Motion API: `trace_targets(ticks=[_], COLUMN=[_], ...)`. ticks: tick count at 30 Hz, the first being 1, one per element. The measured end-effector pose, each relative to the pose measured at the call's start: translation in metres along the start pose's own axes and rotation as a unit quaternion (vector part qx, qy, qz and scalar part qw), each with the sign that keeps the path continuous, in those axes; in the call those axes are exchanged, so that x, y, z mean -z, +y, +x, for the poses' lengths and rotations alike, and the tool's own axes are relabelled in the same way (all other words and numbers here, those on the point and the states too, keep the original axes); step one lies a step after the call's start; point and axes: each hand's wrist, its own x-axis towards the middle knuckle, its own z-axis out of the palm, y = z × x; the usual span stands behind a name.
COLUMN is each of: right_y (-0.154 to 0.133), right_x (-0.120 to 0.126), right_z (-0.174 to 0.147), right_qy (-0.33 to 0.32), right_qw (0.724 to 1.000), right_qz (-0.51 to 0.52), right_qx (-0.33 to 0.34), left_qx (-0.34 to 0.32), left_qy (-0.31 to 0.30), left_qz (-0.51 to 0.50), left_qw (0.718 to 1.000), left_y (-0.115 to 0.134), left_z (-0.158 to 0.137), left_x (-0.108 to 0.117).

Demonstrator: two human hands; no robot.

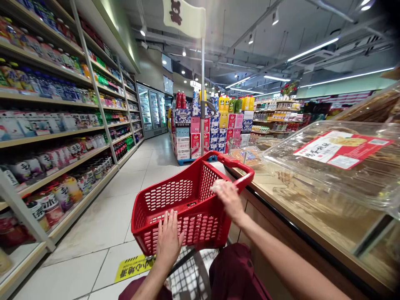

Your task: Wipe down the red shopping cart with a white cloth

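A red plastic shopping cart basket with perforated walls stands in front of me. Its inside shows a bare red floor. My left hand lies flat against the near wall, fingers stretched toward the rim. At the right end, my right hand is over the basket's rim, just below the red handle. Its curled fingers hold a crumpled white tissue, partly hidden and slightly blurred.
Drink shelves line the left side. A display counter with clear food boxes runs close along the right. Stacked drink cartons stand ahead behind a flag pole. A yellow wet-floor sticker marks the tiles.
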Motion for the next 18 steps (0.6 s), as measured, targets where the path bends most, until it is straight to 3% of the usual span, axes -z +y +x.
trace_targets(ticks=[2,6,7,10,12,16,18], right_y=[0.003,0.011,0.007,-0.013,-0.016,0.002,-0.001], right_x=[0.001,0.002,0.001,-0.004,-0.003,0.006,0.005], right_z=[-0.001,-0.003,-0.004,-0.008,-0.007,0.0,0.002], right_qy=[-0.026,-0.003,0.002,-0.019,-0.036,-0.021,-0.026], right_qw=[0.999,0.997,0.997,0.999,0.996,0.995,0.997], right_qz=[0.013,-0.019,-0.013,0.039,0.049,-0.015,-0.009], right_qx=[0.041,-0.08,-0.08,0.031,0.059,-0.095,-0.073], left_qx=[-0.004,0.003,0.007,0.009,0.006,0.01,0.011], left_qy=[-0.004,-0.013,-0.015,-0.017,-0.017,-0.019,-0.018], left_qz=[-0.002,-0.003,-0.003,-0.003,-0.004,-0.011,-0.017], left_qw=[1.0,1.0,1.0,1.0,1.0,1.0,1.0], left_y=[0.0,0.001,0.002,0.003,0.003,0.002,0.002], left_z=[0.0,0.0,0.0,0.0,0.0,-0.001,-0.001], left_x=[-0.001,-0.003,-0.003,-0.001,0.0,0.003,0.003])
